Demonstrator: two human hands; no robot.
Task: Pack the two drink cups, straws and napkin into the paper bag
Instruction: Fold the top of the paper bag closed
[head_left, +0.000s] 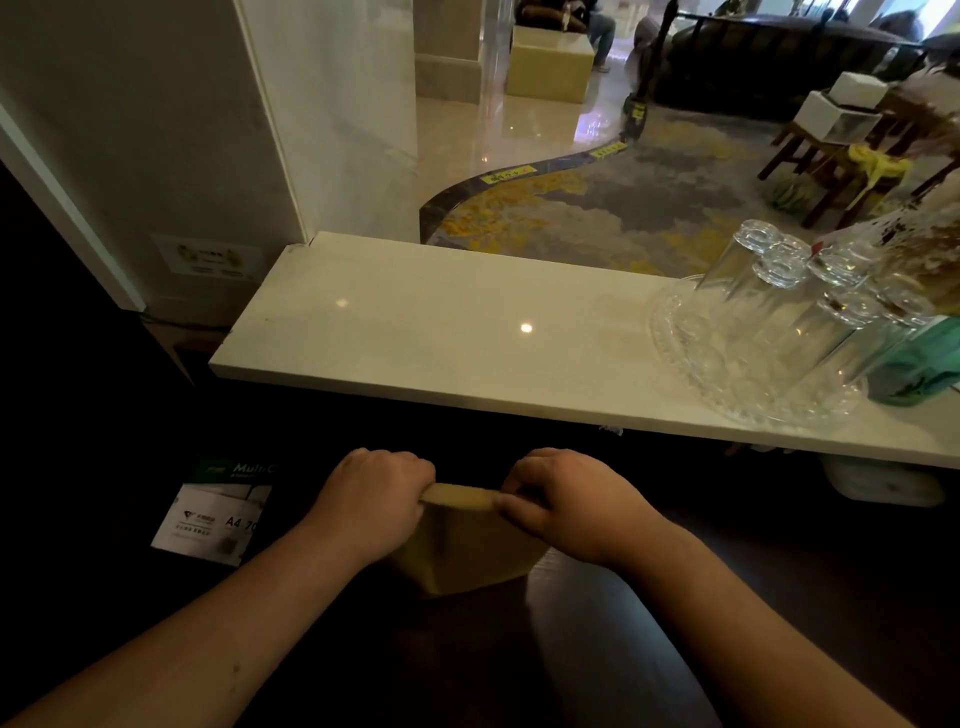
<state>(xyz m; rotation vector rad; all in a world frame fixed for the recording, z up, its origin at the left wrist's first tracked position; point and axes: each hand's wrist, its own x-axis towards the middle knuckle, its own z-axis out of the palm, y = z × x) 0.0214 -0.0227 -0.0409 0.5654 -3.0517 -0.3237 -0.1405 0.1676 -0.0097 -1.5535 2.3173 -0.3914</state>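
Note:
A brown paper bag (467, 556) stands on the dark lower surface in front of me, below the white counter. Its top edge is folded flat. My left hand (371, 501) grips the left end of that folded top, and my right hand (563, 499) pinches the right end. Both hands have their fingers curled over the paper. No drink cups, straws or napkin are visible; the inside of the bag is hidden.
A white marble counter (415, 332) runs across the view above the bag. At its right end a glass tray (727, 374) carries several upturned glasses, with a teal bottle (919, 364) beside it. A box of A4 paper (208, 514) lies low at the left.

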